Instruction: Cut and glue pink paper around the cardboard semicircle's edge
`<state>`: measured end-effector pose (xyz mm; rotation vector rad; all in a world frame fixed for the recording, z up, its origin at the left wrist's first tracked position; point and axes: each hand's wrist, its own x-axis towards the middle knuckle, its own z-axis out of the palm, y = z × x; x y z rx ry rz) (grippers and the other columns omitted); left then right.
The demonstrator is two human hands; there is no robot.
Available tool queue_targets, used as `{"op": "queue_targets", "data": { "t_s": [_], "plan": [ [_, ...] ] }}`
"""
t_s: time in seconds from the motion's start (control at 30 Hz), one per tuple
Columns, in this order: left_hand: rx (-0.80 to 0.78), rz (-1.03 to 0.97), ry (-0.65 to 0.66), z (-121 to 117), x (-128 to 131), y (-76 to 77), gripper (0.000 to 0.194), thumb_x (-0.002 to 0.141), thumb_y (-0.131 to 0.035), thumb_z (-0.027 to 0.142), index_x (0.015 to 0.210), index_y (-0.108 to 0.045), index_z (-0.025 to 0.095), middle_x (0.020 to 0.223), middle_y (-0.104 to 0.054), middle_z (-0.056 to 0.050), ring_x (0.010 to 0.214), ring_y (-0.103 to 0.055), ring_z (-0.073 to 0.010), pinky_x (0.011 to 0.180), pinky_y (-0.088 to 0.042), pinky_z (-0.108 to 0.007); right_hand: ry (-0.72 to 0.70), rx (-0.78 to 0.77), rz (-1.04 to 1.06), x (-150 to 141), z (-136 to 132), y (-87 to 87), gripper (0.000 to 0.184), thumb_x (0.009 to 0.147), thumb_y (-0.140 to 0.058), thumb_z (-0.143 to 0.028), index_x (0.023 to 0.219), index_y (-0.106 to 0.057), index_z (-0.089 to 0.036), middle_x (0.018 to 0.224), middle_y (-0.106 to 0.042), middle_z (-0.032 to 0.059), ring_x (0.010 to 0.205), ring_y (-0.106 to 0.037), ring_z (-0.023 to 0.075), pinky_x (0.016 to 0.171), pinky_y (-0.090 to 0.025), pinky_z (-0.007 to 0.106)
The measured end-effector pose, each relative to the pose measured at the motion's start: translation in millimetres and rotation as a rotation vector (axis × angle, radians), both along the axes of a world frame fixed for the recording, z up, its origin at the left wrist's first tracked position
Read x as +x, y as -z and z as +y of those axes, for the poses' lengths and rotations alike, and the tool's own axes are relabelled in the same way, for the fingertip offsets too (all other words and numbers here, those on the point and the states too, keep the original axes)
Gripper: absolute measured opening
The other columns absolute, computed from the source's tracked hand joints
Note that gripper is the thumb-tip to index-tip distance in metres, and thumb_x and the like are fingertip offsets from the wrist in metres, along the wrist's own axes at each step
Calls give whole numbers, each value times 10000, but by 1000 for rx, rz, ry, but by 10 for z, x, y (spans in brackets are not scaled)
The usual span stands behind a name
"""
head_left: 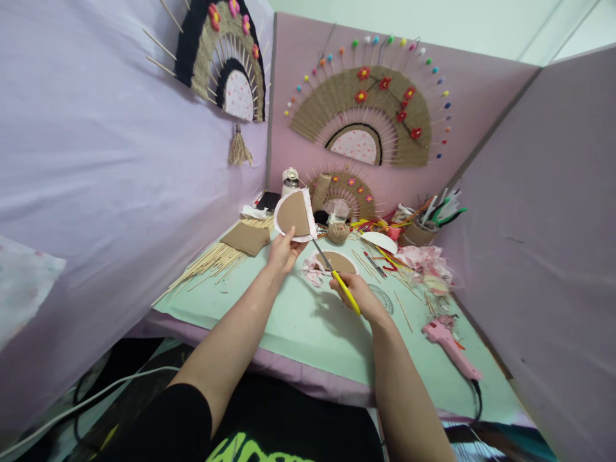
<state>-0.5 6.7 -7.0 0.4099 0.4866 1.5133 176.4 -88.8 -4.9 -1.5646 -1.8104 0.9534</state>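
My left hand [285, 251] grips a half-round cardboard piece [294, 215] by its lower edge, thumb on the brown face. White-pink fabric wraps round its rim. In my right hand [359, 295] are yellow-handled scissors [345, 290], their blades pointing up and left to the fabric at the piece's lower right corner. Whether the blades are cutting the fabric I cannot tell. Below the blades, a second half-round cardboard piece [339, 262] with a pale fabric edge lies on the table, a pink-white fabric scrap [314, 269] at its left.
Bamboo sticks [206, 260] and a cardboard sheet [246, 238] lie left. A pink glue gun [452, 348] with its cord rests at the right edge. A twine ball [339, 232], a protractor [381, 299] and fabric scraps [426, 262] are around. Decorated fans [409, 141] hang on the walls.
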Motion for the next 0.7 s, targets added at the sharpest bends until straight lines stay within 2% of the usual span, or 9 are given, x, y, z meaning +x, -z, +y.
{"op": "queue_targets", "data": {
  "t_s": [0.3, 0.5, 0.7],
  "plan": [
    [-1, 11, 2, -8, -3, 1, 183, 797, -602, 151, 978, -610, 177, 831, -678, -34, 748, -638, -124, 830, -500, -320, 20, -33, 2, 8, 8, -9, 396, 727, -518, -556, 622, -489, -175, 459, -394, -45, 451, -373, 101, 451, -265, 225],
    [3, 17, -7, 6, -5, 12, 178, 804, -587, 141, 977, -607, 177, 812, -681, -25, 731, -638, -119, 820, -506, -315, 28, 9, -60, 14, 20, -20, 397, 721, -521, -553, 606, -491, -174, 464, -407, -37, 471, -380, 107, 461, -257, 229],
    [36, -4, -82, 10, -20, -10, 209, 787, -620, 177, 992, -591, 200, 878, -688, -13, 832, -646, -119, 841, -498, -295, 27, 17, -175, 58, 27, 7, 434, 726, -504, -579, 588, -504, -167, 498, -435, -30, 497, -383, 104, 473, -251, 224]
  ]
}}
